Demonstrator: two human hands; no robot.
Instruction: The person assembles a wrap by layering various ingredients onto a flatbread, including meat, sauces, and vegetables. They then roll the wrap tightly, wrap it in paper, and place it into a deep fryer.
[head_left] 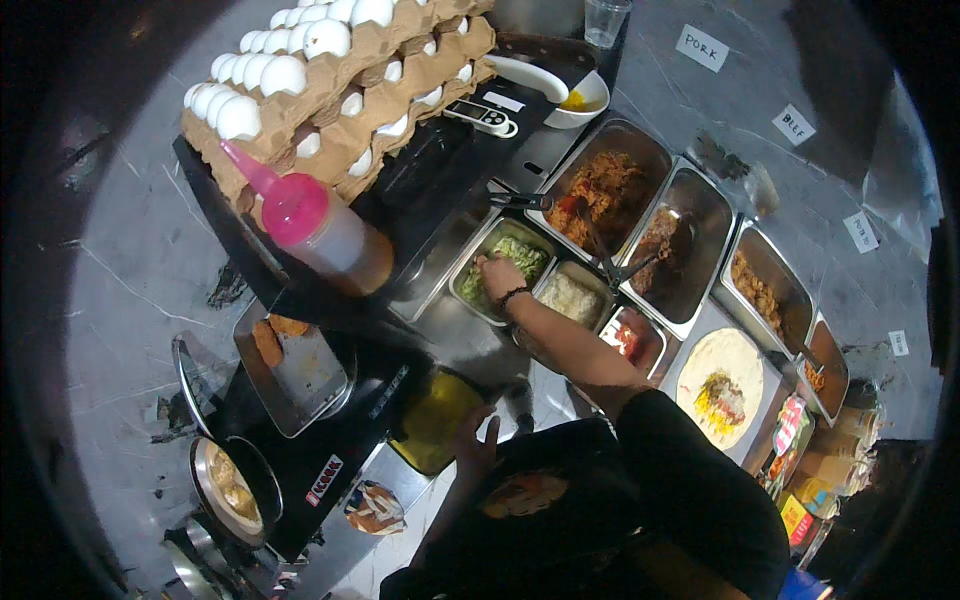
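Head view: right hand (497, 275) fingers pinching greens (510, 258) in their pan (462, 283), mid-row on the surface; left hand (473, 440) splayed, empty, by yellow tub (437, 420). Best take a small, tight pinch, lift clear before crossing to tortilla (722, 385).

We see a small rectangular steel pan (500, 262) of chopped green lettuce, at eleven o'clock from the open flatbread (722, 385), which lies flat with a heap of yellow, red and brown filling at its middle.
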